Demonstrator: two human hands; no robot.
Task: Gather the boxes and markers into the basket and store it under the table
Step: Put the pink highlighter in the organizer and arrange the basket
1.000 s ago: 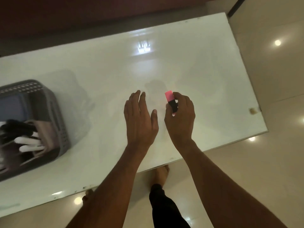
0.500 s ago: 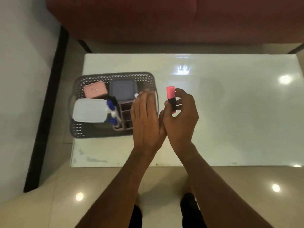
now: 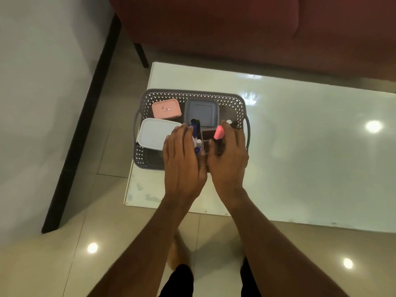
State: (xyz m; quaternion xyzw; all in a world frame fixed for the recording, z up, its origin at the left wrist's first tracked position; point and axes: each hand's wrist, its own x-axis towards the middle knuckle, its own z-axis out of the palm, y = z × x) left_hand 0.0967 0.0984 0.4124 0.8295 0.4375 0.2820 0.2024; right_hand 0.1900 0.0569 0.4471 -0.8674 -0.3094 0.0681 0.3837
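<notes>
Honestly a lot of the basket [image 3: 194, 95] is covered up for us here: both hands sit right over its near half, so we can't see the front wall or what's under the palms. The brown divided organizer [image 3: 209, 133] only peeks out between the hands, and the blue markers [image 3: 194, 133] standing in it are half hidden and a bit blurry, so we can't count them. Our left hand [image 3: 183, 161] is flat and loosely spread, fingers together, hovering over the near left part of the basket with its fingertips by the white box [image 3: 155, 133]; can't tell if it actually touches anything. Our right hand [image 3: 228, 159] is curled around the pink-capped marker [image 3: 219, 133], cap sticking up and tilted left, dark body mostly buried in the grip, right above the organizer. Further back in the basket we can see the pink box [image 3: 166, 108] and the grey box [image 3: 201, 112] lying flat side by side. The basket sits at the left end of the white table [image 3: 310, 157], and our feet are mostly hidden by our arms.
</notes>
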